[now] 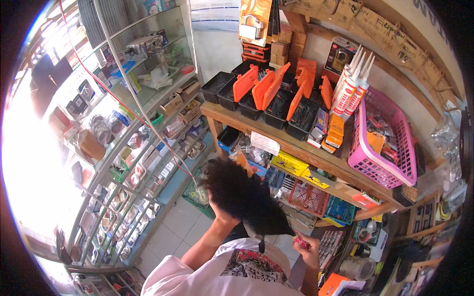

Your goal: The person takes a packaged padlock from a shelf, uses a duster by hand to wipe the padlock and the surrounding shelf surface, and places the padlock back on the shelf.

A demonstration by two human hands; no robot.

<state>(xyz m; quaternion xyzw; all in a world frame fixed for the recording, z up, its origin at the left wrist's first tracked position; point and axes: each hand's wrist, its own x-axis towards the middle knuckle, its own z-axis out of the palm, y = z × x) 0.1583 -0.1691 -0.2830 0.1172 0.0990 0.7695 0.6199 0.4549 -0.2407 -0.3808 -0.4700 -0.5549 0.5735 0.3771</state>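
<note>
A black feather duster stretches diagonally in front of my chest, its bushy feathers up and to the left. Its red-pink handle lies in my right hand, whose fingers are closed around it. My left hand is against the underside of the feathers; its fingers are mostly hidden behind them, so its grip cannot be told. Beyond the feathers is a wooden shelf with black bins, several with orange plastic lids standing up, and white tubes of silicone sealant.
A pink plastic basket of packaged goods stands at the right of the wooden shelf. Below are yellow boxes and a red basket. Glass display shelving lines the left. A red cable hangs across it.
</note>
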